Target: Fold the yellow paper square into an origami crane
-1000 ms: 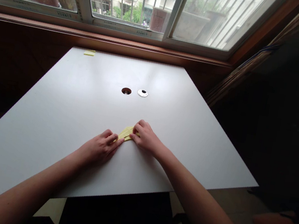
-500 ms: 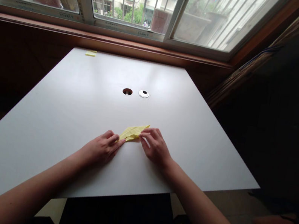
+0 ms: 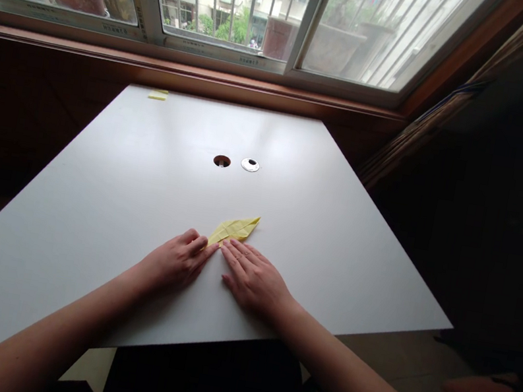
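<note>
Yellow folded paper [image 3: 237, 227] on a white tabletop [image 3: 88, 214]
The left hand [image 3: 183, 254] pinches its left end; the right hand [image 3: 255, 280], fingers outstretched, touches its near edge.

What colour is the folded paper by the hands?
The folded paper is pale yellow; the head view shows it best.
</note>
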Motion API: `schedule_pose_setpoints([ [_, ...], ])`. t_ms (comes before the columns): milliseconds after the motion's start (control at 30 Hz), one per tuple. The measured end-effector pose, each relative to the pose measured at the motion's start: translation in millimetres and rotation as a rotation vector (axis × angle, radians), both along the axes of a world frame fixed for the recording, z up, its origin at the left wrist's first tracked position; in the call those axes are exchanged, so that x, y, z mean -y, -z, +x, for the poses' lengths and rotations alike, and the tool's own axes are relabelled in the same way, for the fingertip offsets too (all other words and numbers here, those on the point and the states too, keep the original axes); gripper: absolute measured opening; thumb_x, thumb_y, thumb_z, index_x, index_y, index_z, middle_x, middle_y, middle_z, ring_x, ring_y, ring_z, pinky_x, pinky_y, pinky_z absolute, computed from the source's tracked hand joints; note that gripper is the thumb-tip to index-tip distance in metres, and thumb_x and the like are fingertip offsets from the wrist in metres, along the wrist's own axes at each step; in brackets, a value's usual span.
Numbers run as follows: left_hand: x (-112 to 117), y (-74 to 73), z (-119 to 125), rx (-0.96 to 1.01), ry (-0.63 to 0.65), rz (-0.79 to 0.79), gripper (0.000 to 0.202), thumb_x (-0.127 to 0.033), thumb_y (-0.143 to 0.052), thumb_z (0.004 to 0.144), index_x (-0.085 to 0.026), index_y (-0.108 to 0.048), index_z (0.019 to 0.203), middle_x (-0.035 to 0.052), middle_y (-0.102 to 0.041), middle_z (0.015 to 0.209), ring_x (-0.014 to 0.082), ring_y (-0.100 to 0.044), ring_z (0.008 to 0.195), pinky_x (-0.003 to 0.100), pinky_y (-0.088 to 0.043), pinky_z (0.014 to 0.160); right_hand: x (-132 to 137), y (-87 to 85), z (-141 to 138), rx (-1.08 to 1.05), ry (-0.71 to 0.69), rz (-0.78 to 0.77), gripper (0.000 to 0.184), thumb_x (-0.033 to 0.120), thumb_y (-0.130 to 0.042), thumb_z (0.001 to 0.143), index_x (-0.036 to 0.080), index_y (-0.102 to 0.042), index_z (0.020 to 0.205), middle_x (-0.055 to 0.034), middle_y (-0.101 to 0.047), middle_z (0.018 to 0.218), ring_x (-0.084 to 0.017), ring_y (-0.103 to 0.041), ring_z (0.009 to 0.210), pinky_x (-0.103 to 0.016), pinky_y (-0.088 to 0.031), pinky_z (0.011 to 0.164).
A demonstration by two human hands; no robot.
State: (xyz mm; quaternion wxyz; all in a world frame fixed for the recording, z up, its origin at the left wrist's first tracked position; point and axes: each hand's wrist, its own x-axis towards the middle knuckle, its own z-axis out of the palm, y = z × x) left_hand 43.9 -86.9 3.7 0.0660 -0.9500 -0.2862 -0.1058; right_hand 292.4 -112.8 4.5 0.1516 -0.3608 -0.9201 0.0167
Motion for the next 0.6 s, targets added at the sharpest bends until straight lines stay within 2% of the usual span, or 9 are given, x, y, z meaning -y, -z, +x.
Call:
schedule_pose_setpoints([
  [367, 2.7, -3.0, 0.5, 0.012, -0.016, -0.005, 0.042, -0.017, -0.045, 0.097, -0.006, -0.052, 0.137, 0.0157, -0.058, 0.107, 0.0263, -0.049, 0.096, 0.039, -0.050, 0.087, 3.2, -1.6, 10.9, 0.023, 0.155, 0.022, 0.055, 0.032, -0.046, 0.100, 0.008, -0.040, 0.150, -0.0180, -0.046, 0.151, -0.030, -0.042, 0.142, -0.048, -0.039, 0.117],
  [600, 2.0, -0.7, -0.6, 0.045, -0.017, -0.025, 0.044, -0.016, -0.046, 0.095, -0.009, -0.051, 0.138, 0.0153, -0.057, 0.109, 0.0264, -0.050, 0.098, 0.040, -0.050, 0.087, 3.8, -3.9, 13.6, 0.041, 0.192, 0.035, 0.053, 0.030, -0.046, 0.100, 0.009, -0.042, 0.149, -0.0174, -0.047, 0.150, -0.032, -0.042, 0.142, -0.050, -0.039, 0.116],
])
